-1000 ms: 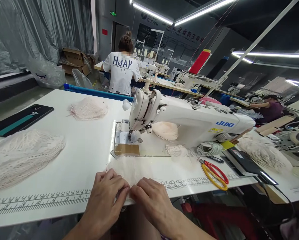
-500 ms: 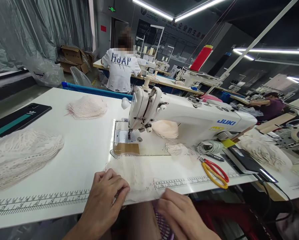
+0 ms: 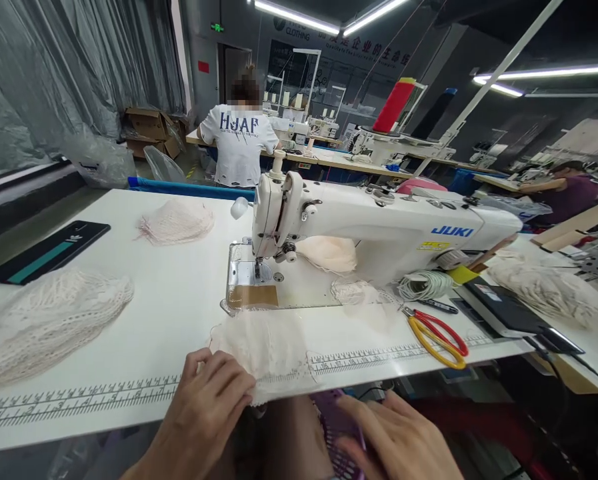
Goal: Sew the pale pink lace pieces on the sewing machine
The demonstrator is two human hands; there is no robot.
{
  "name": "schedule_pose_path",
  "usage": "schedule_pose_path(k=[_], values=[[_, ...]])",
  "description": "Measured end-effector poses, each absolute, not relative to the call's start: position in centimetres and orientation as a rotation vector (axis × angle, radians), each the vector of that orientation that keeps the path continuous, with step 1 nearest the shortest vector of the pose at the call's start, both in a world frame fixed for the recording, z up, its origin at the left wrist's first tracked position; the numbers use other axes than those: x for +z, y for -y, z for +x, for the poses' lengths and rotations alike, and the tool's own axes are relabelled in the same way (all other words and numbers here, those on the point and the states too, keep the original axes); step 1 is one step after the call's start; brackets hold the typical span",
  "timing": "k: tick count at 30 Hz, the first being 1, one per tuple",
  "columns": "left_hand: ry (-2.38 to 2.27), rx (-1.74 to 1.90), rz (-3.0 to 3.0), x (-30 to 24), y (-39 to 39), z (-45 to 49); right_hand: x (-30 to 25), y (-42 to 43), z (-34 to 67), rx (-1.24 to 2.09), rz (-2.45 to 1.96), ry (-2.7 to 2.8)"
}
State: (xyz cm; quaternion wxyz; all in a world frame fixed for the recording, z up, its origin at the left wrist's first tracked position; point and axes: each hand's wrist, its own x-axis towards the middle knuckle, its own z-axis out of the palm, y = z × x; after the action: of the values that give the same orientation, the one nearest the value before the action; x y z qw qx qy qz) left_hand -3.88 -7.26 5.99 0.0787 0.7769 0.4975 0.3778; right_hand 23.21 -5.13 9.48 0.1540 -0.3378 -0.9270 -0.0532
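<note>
A sheer cream fabric piece lies at the table's front edge, below the sewing machine. My left hand is closed on its lower left corner, thumb and fingers pressed together. Off the front edge, my right hand is held above a purple basket, fingers apart and holding nothing visible; it is slightly blurred. The white sewing machine stands just behind the fabric, with its presser foot over the bare needle plate.
Lace pieces are stacked at left, with more fabric behind. Red-and-yellow-handled scissors lie at right on the printed ruler, near coiled cord and a black notebook. A person sits ahead at another table.
My right hand has moved right and away from the fabric's front edge, its fingers spreading. My left hand stays at the fabric's corner. The view has shifted slightly.
</note>
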Motion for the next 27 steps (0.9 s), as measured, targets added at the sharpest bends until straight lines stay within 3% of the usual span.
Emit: schedule_pose_path(k=[8, 17, 27], values=[[-1.536, 1.174, 2.541, 5.5, 7.7, -3.9, 8.9, 2.3, 14.3, 0.089, -0.553, 2.585], [-1.493, 1.322, 2.597, 4.5, 7.8, -4.0, 7.3, 2.2, 14.7, 0.174, -0.536, 2.581], [-1.570, 1.117, 2.708, 5.1, 7.9, -4.5, 6.5, 2.6, 14.9, 0.169, -0.439, 2.492]])
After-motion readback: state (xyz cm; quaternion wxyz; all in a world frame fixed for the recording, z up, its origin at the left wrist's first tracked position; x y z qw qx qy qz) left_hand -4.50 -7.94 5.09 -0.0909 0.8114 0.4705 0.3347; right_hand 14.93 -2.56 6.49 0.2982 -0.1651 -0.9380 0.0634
